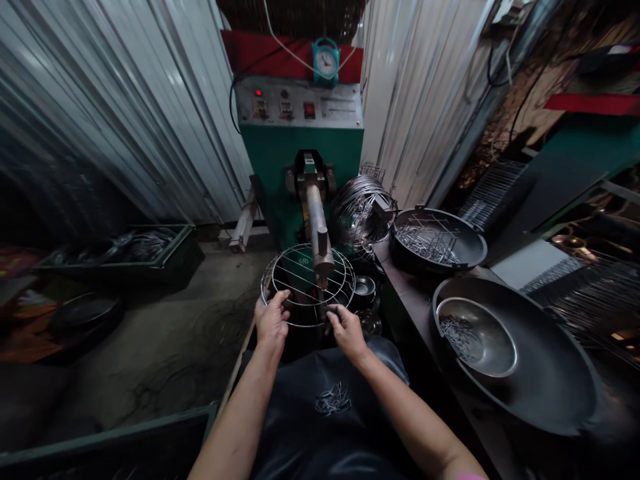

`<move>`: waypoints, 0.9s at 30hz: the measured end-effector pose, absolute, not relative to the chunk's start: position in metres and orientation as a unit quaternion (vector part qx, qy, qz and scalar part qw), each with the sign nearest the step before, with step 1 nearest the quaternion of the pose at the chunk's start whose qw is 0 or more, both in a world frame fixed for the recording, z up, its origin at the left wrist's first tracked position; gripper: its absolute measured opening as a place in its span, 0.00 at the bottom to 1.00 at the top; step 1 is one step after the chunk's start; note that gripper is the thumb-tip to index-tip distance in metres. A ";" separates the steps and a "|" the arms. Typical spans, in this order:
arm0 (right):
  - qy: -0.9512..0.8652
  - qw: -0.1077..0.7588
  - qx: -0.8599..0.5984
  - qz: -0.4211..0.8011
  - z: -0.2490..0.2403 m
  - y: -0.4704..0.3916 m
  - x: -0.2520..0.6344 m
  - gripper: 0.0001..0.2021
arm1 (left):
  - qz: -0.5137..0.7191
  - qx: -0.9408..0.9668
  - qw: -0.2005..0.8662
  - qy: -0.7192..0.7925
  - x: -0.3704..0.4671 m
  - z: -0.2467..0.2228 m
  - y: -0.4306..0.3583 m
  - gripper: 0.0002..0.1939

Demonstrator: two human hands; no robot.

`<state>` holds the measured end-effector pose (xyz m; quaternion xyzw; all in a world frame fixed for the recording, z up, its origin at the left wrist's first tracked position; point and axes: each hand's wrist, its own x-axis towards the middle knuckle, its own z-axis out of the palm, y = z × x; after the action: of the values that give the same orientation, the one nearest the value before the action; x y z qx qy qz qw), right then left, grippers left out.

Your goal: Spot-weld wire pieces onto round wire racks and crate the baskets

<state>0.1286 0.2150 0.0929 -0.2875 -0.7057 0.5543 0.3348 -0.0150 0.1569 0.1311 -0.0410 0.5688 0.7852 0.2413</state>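
A round wire rack with parallel bars across it sits at the spot welder's metal arm. My left hand is closed around the rack's near left rim, thumb on top. At the near right rim, just below the welder's tip, my right hand is pinched on something I cannot make out; whether it also touches the rim is unclear. A small heap of short bent wire pieces lies on the dark apron over my lap.
Behind the arm stands the green machine body with a lit switch panel and a teal clock. Wire coils are beside it. Right, a bench bears a black pan and a large pan holding a steel bowl. Left is a bin.
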 end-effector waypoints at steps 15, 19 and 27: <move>-0.662 0.358 -0.295 0.589 0.094 0.217 0.123 0.11 | 0.784 -0.056 0.229 0.574 -0.016 0.126 0.163 0.24; -0.660 0.359 -0.294 0.591 0.094 0.220 0.120 0.11 | 0.792 -0.059 0.229 0.563 -0.018 0.123 0.164 0.25; -0.660 0.350 -0.275 0.605 0.100 0.234 0.111 0.10 | 0.786 -0.088 0.222 0.570 -0.025 0.119 0.172 0.23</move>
<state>0.1115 0.2337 0.0996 -0.2755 -0.6602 0.6046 0.3503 -0.0247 0.1721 0.1190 -0.0884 0.5697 0.7864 0.2220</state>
